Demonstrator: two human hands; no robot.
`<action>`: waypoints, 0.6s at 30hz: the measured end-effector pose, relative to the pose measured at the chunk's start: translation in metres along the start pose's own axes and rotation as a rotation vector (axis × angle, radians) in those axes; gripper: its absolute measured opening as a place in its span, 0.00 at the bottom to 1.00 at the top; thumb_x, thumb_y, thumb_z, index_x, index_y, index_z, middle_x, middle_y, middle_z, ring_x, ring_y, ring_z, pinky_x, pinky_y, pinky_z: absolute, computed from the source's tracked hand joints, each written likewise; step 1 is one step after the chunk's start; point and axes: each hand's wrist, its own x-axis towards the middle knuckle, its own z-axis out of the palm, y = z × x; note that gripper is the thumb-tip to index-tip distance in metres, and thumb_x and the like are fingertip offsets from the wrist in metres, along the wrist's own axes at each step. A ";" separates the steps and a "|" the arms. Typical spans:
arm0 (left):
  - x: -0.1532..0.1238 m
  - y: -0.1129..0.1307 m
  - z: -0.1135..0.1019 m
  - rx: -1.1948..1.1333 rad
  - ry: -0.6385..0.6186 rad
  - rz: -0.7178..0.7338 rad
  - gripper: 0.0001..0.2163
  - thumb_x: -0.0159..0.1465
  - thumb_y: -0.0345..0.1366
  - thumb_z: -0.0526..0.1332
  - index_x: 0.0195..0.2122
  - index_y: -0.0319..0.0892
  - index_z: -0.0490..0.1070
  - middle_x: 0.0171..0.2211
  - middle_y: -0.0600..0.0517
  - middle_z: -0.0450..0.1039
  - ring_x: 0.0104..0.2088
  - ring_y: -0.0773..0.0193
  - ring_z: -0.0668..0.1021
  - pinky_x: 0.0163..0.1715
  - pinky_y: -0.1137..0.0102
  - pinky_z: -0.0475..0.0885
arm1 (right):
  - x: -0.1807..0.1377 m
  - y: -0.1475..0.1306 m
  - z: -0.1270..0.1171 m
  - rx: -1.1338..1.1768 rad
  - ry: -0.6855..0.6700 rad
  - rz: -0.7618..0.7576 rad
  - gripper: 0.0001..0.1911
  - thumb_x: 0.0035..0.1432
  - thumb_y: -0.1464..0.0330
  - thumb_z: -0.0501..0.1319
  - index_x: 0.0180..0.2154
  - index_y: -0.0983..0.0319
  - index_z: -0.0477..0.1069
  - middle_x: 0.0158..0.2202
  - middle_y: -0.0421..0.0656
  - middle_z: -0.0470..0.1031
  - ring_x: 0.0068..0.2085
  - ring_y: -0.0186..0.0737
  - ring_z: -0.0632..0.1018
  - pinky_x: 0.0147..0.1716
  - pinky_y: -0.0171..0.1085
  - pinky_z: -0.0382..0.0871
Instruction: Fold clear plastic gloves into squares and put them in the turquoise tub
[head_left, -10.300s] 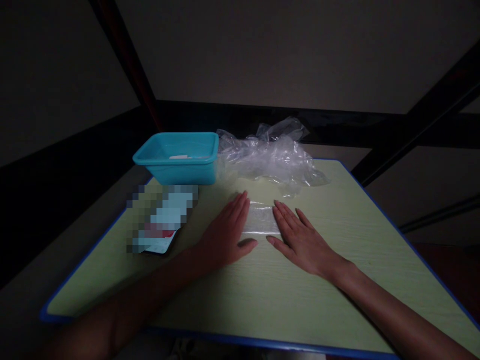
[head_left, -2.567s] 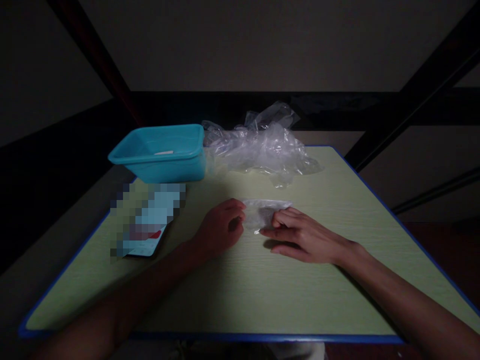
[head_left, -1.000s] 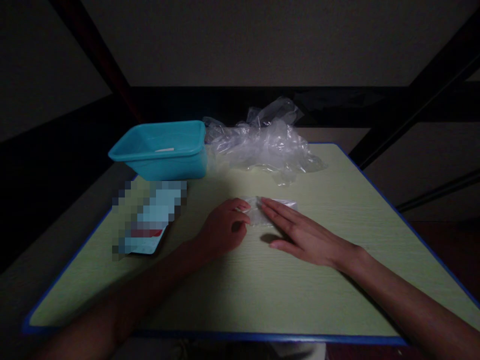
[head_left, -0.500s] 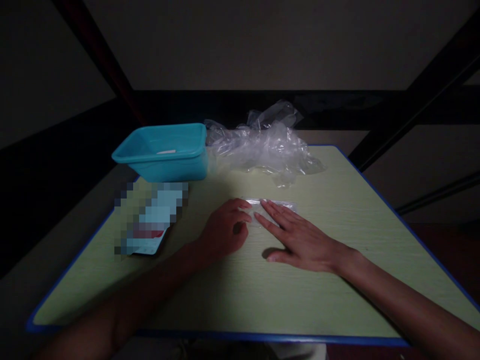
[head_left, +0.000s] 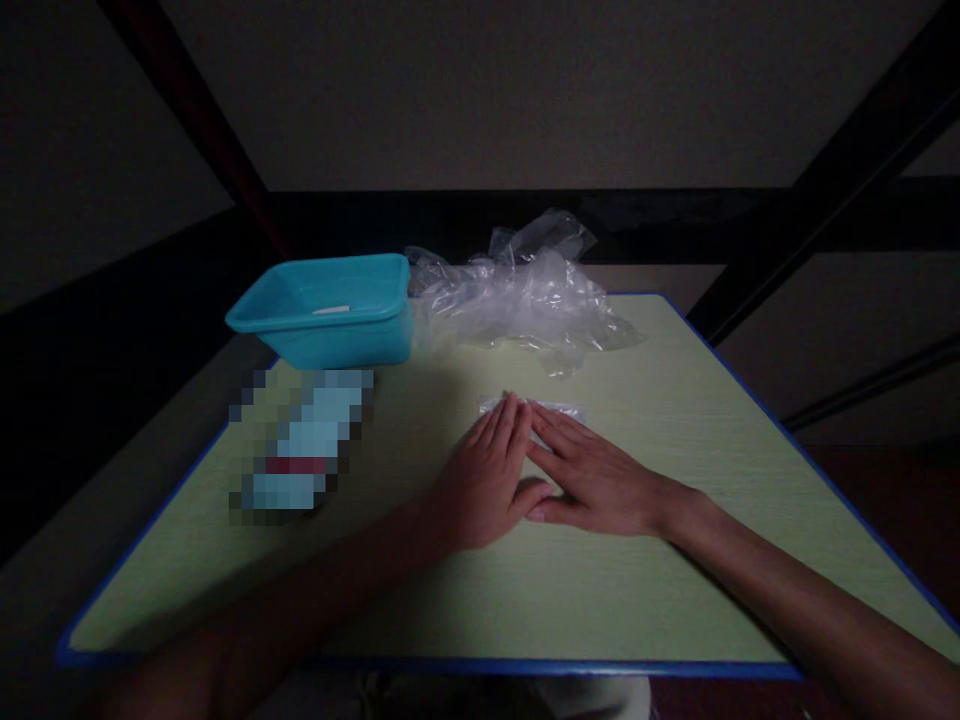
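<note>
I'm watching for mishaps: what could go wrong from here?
The left hand and right hand hide much of the small plastic piece, so a crease might go unseen. Uneven pressing could shift it. Crumpled plastic lies just beyond; a forward reach might snag it.

A turquoise basin (head_left: pixel 330 345), clear plastic bags (head_left: pixel 525 297) glinting white and a transparent plastic sheet (head_left: pixel 573 410) show against a pale green, wood-grained worktop (head_left: pixel 637 600) edged in blue; beyond, a dark grey wall (head_left: pixel 480 100) bears a black band (head_left: pixel 337 225).

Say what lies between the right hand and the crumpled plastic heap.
Head view: the flat plastic piece, its far edge showing, then green tabletop.
</note>
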 end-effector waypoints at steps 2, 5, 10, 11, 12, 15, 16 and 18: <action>0.000 0.001 0.000 0.022 0.000 -0.003 0.34 0.63 0.47 0.51 0.60 0.22 0.45 0.62 0.28 0.44 0.64 0.46 0.49 0.60 0.55 0.54 | -0.001 0.002 -0.006 0.066 -0.018 -0.010 0.48 0.55 0.47 0.52 0.63 0.74 0.41 0.65 0.62 0.38 0.65 0.52 0.41 0.61 0.54 0.41; -0.001 0.001 0.000 0.050 -0.008 -0.003 0.35 0.63 0.47 0.51 0.60 0.20 0.46 0.62 0.27 0.45 0.63 0.45 0.50 0.60 0.56 0.53 | -0.005 0.007 -0.016 0.181 -0.021 -0.017 0.49 0.57 0.48 0.51 0.64 0.74 0.33 0.66 0.62 0.36 0.65 0.48 0.41 0.62 0.52 0.42; -0.002 0.002 0.002 0.065 -0.006 -0.010 0.32 0.64 0.48 0.47 0.58 0.21 0.52 0.62 0.28 0.47 0.63 0.45 0.51 0.60 0.55 0.52 | -0.011 0.011 -0.018 0.106 -0.025 0.013 0.43 0.60 0.50 0.48 0.64 0.69 0.33 0.66 0.59 0.33 0.65 0.48 0.39 0.61 0.54 0.43; -0.002 0.002 0.002 0.066 -0.002 -0.017 0.32 0.65 0.49 0.47 0.58 0.21 0.52 0.62 0.28 0.48 0.63 0.45 0.51 0.60 0.56 0.52 | -0.011 0.010 -0.016 0.066 -0.031 0.018 0.44 0.60 0.49 0.48 0.64 0.70 0.34 0.66 0.60 0.34 0.65 0.49 0.39 0.61 0.55 0.43; -0.002 0.003 0.002 0.067 0.000 -0.025 0.32 0.65 0.49 0.47 0.58 0.22 0.53 0.62 0.28 0.48 0.63 0.45 0.51 0.60 0.56 0.52 | -0.011 0.010 -0.013 0.029 -0.036 0.024 0.44 0.60 0.49 0.48 0.64 0.72 0.35 0.65 0.61 0.35 0.65 0.50 0.40 0.61 0.55 0.43; -0.002 0.003 0.001 0.051 0.002 -0.060 0.33 0.63 0.50 0.50 0.58 0.24 0.54 0.62 0.30 0.48 0.63 0.42 0.51 0.60 0.53 0.52 | -0.011 0.011 -0.006 -0.055 -0.032 0.039 0.45 0.59 0.47 0.47 0.64 0.74 0.38 0.65 0.62 0.37 0.65 0.52 0.40 0.61 0.55 0.44; -0.002 0.003 0.001 0.041 0.007 -0.073 0.33 0.63 0.51 0.51 0.59 0.25 0.54 0.62 0.31 0.48 0.63 0.42 0.51 0.59 0.52 0.52 | -0.011 0.011 -0.004 -0.075 -0.023 0.038 0.45 0.59 0.47 0.47 0.64 0.73 0.38 0.65 0.62 0.37 0.65 0.53 0.41 0.61 0.55 0.44; -0.003 0.002 0.000 0.023 0.023 -0.096 0.33 0.61 0.51 0.53 0.59 0.29 0.55 0.62 0.32 0.49 0.63 0.40 0.51 0.59 0.50 0.52 | -0.012 0.013 -0.001 -0.102 0.005 0.032 0.45 0.58 0.47 0.48 0.64 0.71 0.37 0.65 0.60 0.37 0.65 0.53 0.41 0.60 0.56 0.45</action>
